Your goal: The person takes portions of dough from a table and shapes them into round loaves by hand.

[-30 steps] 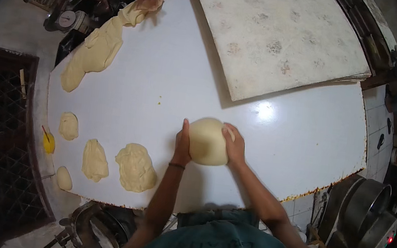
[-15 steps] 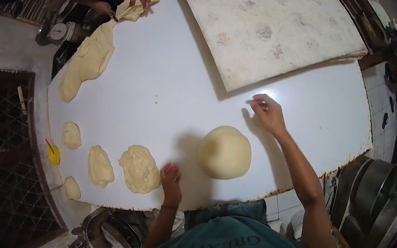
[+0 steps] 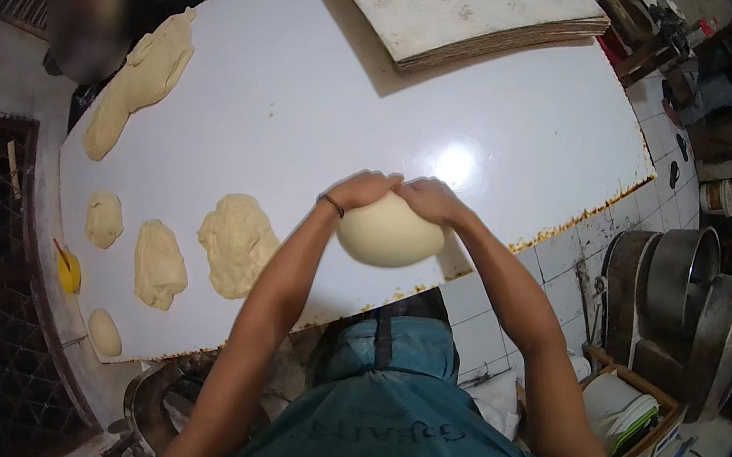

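A large smooth ball of dough [image 3: 390, 237] sits near the front edge of the white table [image 3: 333, 124]. My left hand [image 3: 365, 190] and my right hand [image 3: 428, 200] meet at its far side, fingers curled down over it; the fingertips are partly hidden. To the left lie a rough, wide dough lump [image 3: 238, 246], a narrower dough piece [image 3: 160, 265], a small dough piece [image 3: 105, 219] and a smooth oval one [image 3: 106, 332]. A long strip of dough [image 3: 140, 78] stretches along the far left edge.
A thick stack of pale sheets [image 3: 484, 15] covers the table's far side. On the left rim is a yellow tool [image 3: 67, 271]. Another person [image 3: 92, 3] is at the far left. A metal bowl machine [image 3: 660, 292] and a wooden crate [image 3: 632, 444] stand at the right.
Both my hands have come together onto the far side of the dough ball, which looks flatter now. The other person's hands and the dough under them have left the view, which has shifted.
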Available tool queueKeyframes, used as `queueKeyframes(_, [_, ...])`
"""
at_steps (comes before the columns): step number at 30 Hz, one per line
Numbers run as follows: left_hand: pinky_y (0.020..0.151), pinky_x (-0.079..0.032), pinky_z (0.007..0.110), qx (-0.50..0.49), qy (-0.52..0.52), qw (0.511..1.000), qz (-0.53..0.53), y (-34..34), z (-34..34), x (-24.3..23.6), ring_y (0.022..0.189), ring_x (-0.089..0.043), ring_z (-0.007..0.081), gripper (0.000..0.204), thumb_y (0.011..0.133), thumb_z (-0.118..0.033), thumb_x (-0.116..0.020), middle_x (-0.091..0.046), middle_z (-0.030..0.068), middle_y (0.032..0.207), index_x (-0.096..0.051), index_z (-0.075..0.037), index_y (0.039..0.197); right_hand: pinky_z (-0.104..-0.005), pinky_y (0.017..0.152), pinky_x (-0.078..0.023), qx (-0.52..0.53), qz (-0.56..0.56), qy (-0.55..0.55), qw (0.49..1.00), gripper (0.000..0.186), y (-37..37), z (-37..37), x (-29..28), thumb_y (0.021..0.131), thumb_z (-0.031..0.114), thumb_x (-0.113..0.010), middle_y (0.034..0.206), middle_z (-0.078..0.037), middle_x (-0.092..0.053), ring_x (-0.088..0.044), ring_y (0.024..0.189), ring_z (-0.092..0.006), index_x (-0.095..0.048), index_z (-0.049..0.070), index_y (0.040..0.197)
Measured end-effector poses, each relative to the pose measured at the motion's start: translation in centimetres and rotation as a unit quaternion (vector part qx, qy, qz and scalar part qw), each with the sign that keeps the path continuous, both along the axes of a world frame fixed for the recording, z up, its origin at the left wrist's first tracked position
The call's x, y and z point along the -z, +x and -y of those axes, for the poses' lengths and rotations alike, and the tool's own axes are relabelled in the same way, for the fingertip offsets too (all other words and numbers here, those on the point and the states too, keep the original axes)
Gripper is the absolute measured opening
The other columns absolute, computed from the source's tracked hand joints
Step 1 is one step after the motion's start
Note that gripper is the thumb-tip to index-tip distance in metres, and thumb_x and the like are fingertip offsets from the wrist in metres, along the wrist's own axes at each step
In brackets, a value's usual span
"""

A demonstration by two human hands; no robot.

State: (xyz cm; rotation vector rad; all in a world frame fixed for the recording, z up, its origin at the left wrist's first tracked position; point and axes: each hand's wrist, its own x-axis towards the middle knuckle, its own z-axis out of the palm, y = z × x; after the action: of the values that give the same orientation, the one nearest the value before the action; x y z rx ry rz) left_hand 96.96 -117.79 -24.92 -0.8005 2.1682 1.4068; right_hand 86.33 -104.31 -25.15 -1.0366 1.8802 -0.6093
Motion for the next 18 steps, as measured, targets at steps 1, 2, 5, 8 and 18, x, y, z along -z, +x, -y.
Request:
queueKeyframes(1, [0.088, -0.042, 0.042, 0.097, -0.117, 0.985, -0.077, 1.6, -1.9, 0.3, 0.095, -0.059, 0.0369, 0.053, 0.093, -0.041, -0.027, -0.06, 0.0267, 0.102, -0.064, -0.003, 0.092, -0.0436, 0.086, -0.045, -0.033, -0.018, 0.032, 0.999, 0.055, 1.8, -1.2, -0.3, 0.086, 0.045, -0.035, 0.096, -0.025, -0.063, -0.058, 0.096, -0.0403, -0.067, 0.002, 0.095])
queueKeyframes(2, [0.089, -0.041, 0.043, 0.114, -0.06, 0.991, -0.034, 2.7, -2.9, 0.4, 0.097, -0.056, 0.0406, 0.054, 0.093, -0.044, -0.027, -0.06, 0.0262, 0.103, -0.063, -0.004, 0.096, -0.0435, 0.086, -0.045, -0.041, -0.056, 0.073, 0.995, 0.055, 2.2, -1.7, -0.6, 0.086, 0.047, -0.036, 0.095, -0.025, -0.063, -0.058, 0.096, -0.0406, -0.067, 0.002, 0.095])
queueKeyframes(5, [0.095, -0.039, 0.037, 0.014, -0.073, 0.997, -0.034, 4.4, -3.7, 0.2, 0.107, -0.053, 0.0353, 0.047, 0.094, -0.039, -0.033, -0.057, 0.0225, 0.113, -0.058, -0.002, 0.109, -0.045, 0.09, -0.042, -0.098, -0.042, 0.034, 0.994, 0.054, 3.3, -2.7, -1.8, 0.087, 0.048, -0.038, 0.104, -0.023, -0.061, -0.056, 0.101, -0.0383, -0.062, 0.003, 0.105])
queueKeyframes(8, [0.087, -0.043, 0.042, -0.16, -0.295, 0.907, -0.253, 5.1, -1.5, -0.8, 0.101, -0.053, 0.0391, 0.046, 0.087, -0.038, -0.053, -0.058, 0.0235, 0.106, -0.056, 0.003, 0.107, -0.0488, 0.087, -0.037, 0.119, -0.336, -0.257, 0.898, 0.033, 1.9, -2.1, -2.7, 0.087, 0.028, -0.052, 0.107, -0.017, -0.06, -0.055, 0.099, -0.0334, -0.06, 0.002, 0.106])
queueKeyframes(18, [0.105, -0.029, 0.037, -0.555, 0.478, 0.544, -0.408, 6.8, -6.8, 6.6, 0.123, -0.04, 0.0224, 0.062, 0.095, -0.048, -0.026, -0.041, 0.0103, 0.136, -0.034, -0.001, 0.135, -0.0357, 0.104, -0.033, 0.412, 0.702, -0.29, 0.504, 0.047, 3.8, -0.7, 2.9, 0.098, 0.034, -0.029, 0.137, -0.01, -0.039, -0.042, 0.123, -0.0234, -0.036, 0.004, 0.134])
